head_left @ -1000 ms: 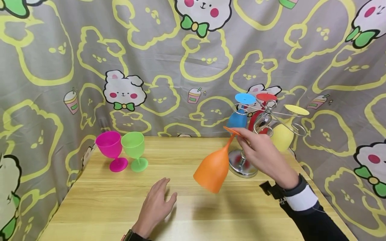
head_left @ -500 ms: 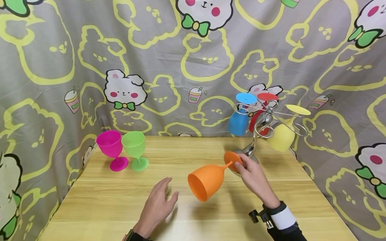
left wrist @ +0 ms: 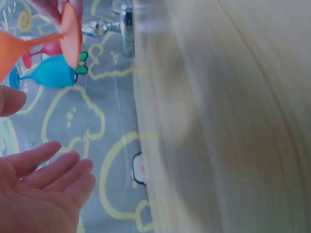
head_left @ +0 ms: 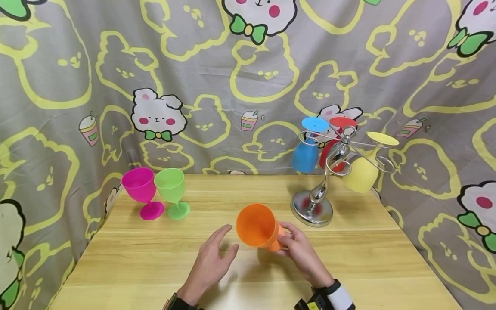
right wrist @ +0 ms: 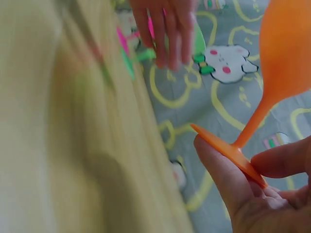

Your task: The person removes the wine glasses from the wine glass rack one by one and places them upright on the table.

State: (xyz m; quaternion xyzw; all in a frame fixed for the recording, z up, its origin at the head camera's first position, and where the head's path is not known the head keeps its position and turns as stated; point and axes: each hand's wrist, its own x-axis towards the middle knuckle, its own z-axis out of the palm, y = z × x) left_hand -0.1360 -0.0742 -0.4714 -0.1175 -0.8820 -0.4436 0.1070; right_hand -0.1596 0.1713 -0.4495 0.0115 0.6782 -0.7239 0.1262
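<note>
My right hand [head_left: 304, 254] pinches the round foot of an orange plastic goblet [head_left: 256, 226] above the table. In the head view the goblet's mouth faces me; the right wrist view shows its stem and foot [right wrist: 228, 154] between thumb and fingers. Left of the bowl, my left hand [head_left: 211, 260] hovers with fingers extended and thumb apart, close to the goblet but holding nothing. The left wrist view shows that hand [left wrist: 46, 189] beneath the orange goblet [left wrist: 29, 46].
At the back right, a chrome glass rack [head_left: 311, 209] carries upside-down blue [head_left: 305, 157], red [head_left: 329, 157] and yellow [head_left: 362, 172] goblets. A magenta goblet [head_left: 140, 187] and a green goblet [head_left: 170, 185] stand upright at the back left of the wooden table [head_left: 155, 267]. Patterned cloth [head_left: 217, 86] encloses it.
My right hand has carried the orange goblet away from the rack, toward the left and nearer to me, tilting its mouth upward. My left hand has shifted slightly right.
</note>
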